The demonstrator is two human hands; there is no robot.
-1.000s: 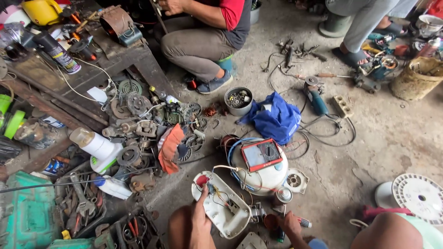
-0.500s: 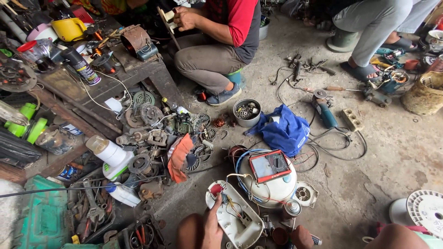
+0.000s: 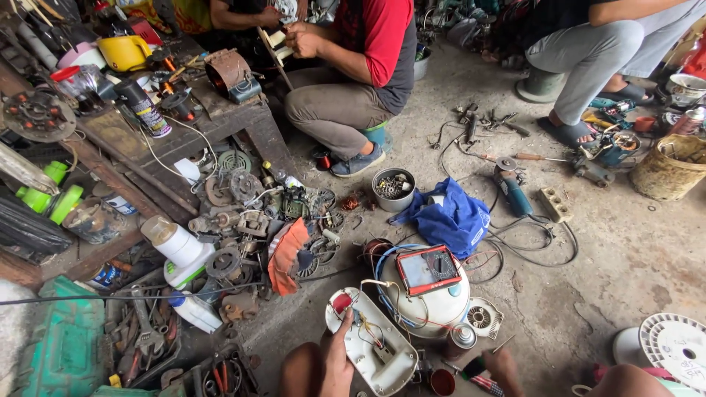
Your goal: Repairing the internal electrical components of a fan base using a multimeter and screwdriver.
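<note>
Tilting down since earlier, the view slides the white cover panel [image 3: 371,345] lower; its long axis runs near-right to far-left. Left hand [image 3: 337,360] grips its left edge; right hand [image 3: 504,366] grip unclear, beside the pen [image 3: 482,378].

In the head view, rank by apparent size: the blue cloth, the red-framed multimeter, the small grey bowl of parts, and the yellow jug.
Largest to smallest, as they look:
1. blue cloth
2. red-framed multimeter
3. yellow jug and grey bowl: too alike to rank, and the jug lies farther from the camera.
</note>
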